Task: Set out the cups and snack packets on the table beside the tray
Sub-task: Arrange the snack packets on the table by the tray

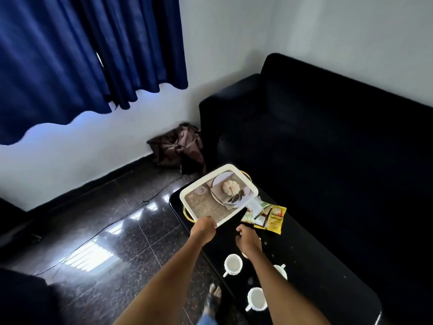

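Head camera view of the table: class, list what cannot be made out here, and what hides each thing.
- Third cup: mostly behind the right forearm.
- A white bit by the right hand: perhaps a fourth cup; the wrist covers it.
- Snack packets: overlapping, print too small, count unclear.
- Tray: near edge under the left hand; grip hidden.
- Cup contents: too small.

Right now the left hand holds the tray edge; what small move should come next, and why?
Probably let go of the tray. It looks empty, the snack packets lie beside it and white cups stand on the black table, so the left hand seems to have little left to steady.
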Demonstrator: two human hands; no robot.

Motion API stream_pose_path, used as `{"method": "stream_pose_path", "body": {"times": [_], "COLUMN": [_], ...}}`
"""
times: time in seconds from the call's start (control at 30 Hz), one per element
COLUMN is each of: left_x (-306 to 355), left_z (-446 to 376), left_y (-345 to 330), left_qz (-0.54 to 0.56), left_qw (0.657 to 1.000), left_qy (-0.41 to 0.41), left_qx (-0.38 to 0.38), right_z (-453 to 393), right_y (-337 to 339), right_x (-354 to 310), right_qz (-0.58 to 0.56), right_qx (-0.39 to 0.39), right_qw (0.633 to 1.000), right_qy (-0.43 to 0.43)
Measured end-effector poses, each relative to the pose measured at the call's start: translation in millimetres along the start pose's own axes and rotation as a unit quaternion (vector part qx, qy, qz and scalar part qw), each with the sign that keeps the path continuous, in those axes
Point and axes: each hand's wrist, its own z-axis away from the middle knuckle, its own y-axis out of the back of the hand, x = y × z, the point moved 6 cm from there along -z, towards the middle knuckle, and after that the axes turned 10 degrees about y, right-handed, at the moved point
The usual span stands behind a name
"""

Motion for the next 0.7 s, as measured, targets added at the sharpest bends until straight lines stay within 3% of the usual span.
{"method": "stream_pose_path", "body": {"times": [0.13,0.27,0.43,0.57,0.7], "left_x": [22,47,68,65,68], "left_z": [-57,-109,-158,-192,-223], "left_y": [-9,-27,-49,-61,-71], "left_qz": [0.01,-0.047,-0.047,-0.012,-0.077], "left_qw": [0.999,0.997,0.993,0.991,0.983], "left_qy": [0.009,0.002,0.001,0.042,0.024], "left_qx": [-0.029,-0.067,-0.107,-0.126,-0.166], "right_z": [-45,-82,-131,-171,-197], "right_y": [2,16,38,32,17], "right_x": [33,67,98,112,126], "right_qz": [-0.077,-0.119,0.076,0.272,0.298], "right_qx": [0.027,0.049,0.035,-0.05,-0.084], "right_qw": [0.994,0.982,0.991,0.961,0.949], "right_qy": [-0.075,-0.139,-0.101,0.012,0.063]}}
